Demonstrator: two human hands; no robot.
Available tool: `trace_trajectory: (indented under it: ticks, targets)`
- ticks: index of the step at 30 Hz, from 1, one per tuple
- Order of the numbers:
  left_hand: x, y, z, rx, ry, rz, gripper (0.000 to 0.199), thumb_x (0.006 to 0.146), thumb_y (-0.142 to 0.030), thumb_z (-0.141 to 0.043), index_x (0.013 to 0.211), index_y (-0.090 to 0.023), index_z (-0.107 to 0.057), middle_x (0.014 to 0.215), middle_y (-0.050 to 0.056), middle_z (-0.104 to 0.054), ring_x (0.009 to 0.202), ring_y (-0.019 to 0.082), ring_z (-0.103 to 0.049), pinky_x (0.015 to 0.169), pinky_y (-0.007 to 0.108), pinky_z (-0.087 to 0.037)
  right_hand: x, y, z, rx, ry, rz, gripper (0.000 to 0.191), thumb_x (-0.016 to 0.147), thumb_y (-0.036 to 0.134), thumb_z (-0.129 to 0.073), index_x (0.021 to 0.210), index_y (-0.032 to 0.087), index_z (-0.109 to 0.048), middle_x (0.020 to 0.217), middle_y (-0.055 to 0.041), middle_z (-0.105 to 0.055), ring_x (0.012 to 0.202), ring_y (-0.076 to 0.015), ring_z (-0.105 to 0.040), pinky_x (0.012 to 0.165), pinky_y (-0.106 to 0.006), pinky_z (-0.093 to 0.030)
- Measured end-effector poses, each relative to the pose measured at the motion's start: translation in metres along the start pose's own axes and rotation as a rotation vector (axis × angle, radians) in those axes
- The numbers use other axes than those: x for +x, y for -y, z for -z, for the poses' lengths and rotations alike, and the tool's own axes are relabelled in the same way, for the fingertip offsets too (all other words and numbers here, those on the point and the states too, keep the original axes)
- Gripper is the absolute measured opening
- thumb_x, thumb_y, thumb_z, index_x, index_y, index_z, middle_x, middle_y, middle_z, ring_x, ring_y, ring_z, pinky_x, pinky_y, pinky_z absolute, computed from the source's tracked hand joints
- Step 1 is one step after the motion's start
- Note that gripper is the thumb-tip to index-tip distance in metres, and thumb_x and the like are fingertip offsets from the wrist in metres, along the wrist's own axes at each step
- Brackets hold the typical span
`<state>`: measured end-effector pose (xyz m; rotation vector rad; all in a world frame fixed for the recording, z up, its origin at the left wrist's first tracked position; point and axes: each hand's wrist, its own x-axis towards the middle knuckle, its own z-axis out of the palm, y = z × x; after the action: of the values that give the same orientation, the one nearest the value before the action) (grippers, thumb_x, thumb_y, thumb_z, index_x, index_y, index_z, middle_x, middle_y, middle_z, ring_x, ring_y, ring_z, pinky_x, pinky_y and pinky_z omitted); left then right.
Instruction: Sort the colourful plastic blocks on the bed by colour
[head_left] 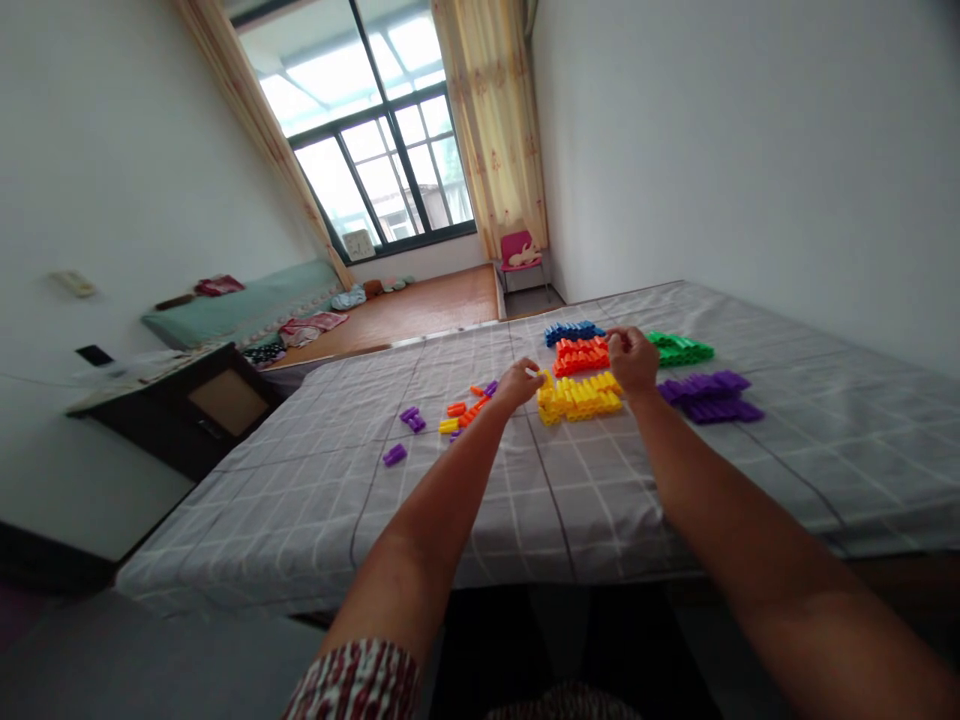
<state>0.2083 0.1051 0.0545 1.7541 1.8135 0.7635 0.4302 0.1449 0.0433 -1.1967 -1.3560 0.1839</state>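
Note:
Small coloured plastic pieces lie in groups by colour on a grey checked cloth. My left hand [520, 383] is just left of the yellow pieces [581, 397]. Its thumb and fingers are slightly apart, with no piece visible between them. My right hand [631, 360] is at the right end of the orange-red pieces [581, 356], fingers curled and pinched together. Whatever is between those fingertips is hidden. Blue pieces [571, 332] lie behind the orange-red ones. Green pieces [681, 349] and purple pieces [712, 396] are right of my right hand, the green partly covered by it.
Loose mixed pieces [471, 412] lie left of my left forearm, with a purple piece [394, 455] nearer the front. The checked cloth [480, 520] covers the wide surface. A dark cabinet [202, 410] stands left, a white wall [750, 150] right, a pink chair [517, 248] beyond.

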Motion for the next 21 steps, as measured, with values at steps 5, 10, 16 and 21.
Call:
trace_trajectory:
  ticks: [5, 10, 16, 21]
  targets:
    - [0.004, -0.005, -0.002, 0.146, 0.061, -0.056, 0.038, 0.079, -0.045, -0.065, 0.101, -0.015, -0.069, 0.081, 0.007, -0.071, 0.069, 0.015, -0.064, 0.066, 0.026, -0.051, 0.002, -0.004, 0.0, 0.005, 0.006, 0.009, 0.032, 0.082, 0.03, -0.041, 0.094, 0.017, -0.068, 0.088, -0.0091, -0.073, 0.077, -0.021, -0.066, 0.076, -0.032, -0.05]
    - [-0.018, 0.004, 0.05, 0.134, -0.103, -0.14, 0.043, 0.086, -0.05, -0.052, 0.103, -0.015, -0.069, 0.081, 0.007, -0.071, 0.071, 0.014, -0.064, 0.065, 0.024, -0.05, 0.0, -0.003, -0.001, 0.007, -0.008, -0.003, 0.031, 0.081, 0.03, -0.043, 0.093, 0.017, -0.068, 0.088, -0.0087, -0.073, 0.076, -0.0207, -0.065, 0.075, -0.031, -0.05]
    - [-0.07, 0.065, 0.138, 0.218, -0.044, -0.04, 0.029, 0.082, -0.028, -0.052, 0.101, -0.018, -0.071, 0.082, 0.003, -0.071, 0.07, 0.013, -0.064, 0.063, 0.023, -0.05, -0.007, 0.002, -0.006, 0.001, 0.016, 0.013, 0.029, 0.083, 0.03, -0.043, 0.093, 0.018, -0.068, 0.084, -0.0069, -0.072, 0.073, -0.02, -0.064, 0.073, -0.031, -0.048]
    - [-0.098, 0.099, 0.135, 0.49, 0.047, 0.023, 0.02, 0.072, -0.019, -0.064, 0.09, -0.022, -0.073, 0.087, 0.002, -0.072, 0.079, 0.017, -0.066, 0.073, 0.025, -0.05, -0.01, 0.002, -0.006, -0.014, 0.016, 0.029, 0.028, 0.083, 0.03, -0.043, 0.092, 0.018, -0.067, 0.086, -0.0069, -0.071, 0.071, -0.0192, -0.062, 0.071, -0.03, -0.047]
